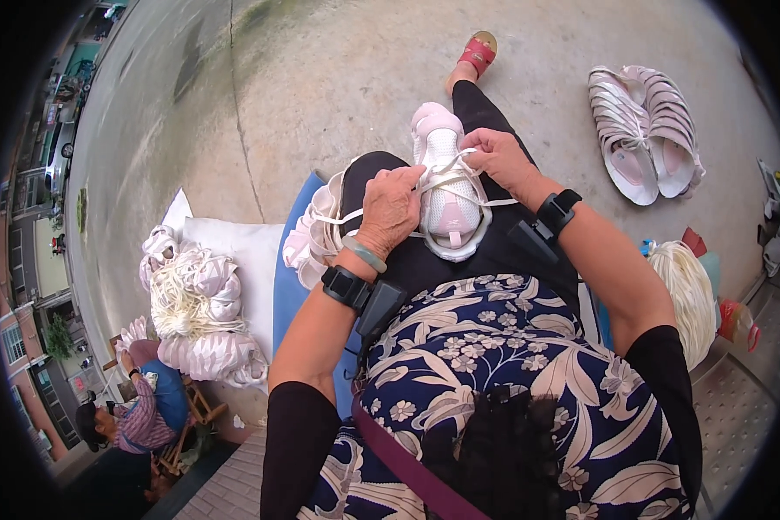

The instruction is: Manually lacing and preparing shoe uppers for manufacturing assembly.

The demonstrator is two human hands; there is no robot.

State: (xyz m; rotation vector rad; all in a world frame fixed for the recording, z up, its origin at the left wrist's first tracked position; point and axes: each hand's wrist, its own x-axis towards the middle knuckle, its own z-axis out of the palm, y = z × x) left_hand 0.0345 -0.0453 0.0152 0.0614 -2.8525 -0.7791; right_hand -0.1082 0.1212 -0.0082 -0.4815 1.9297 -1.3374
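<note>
A white and pale pink shoe upper (438, 130) lies on my lap, with a flat white shoelace (449, 178) running across its middle. My left hand (392, 206) is closed at the left edge of the eyelets, its thumb and forefinger pressed together by the lace. On the other side, my right hand (501, 158) pinches a loop of the same shoelace between thumb and fingers. One loose lace end trails over my right thigh. More laced uppers (308, 238) rest against my left thigh, partly hidden by my left arm.
Left of me, bundled uppers tied with cream laces (195, 290) lie on a white sheet (256, 251). Nested rows of uppers (641, 130) sit on the concrete at right. A hank of cream laces (683, 299) hangs by my right elbow. Another person (143, 425) sits at lower left.
</note>
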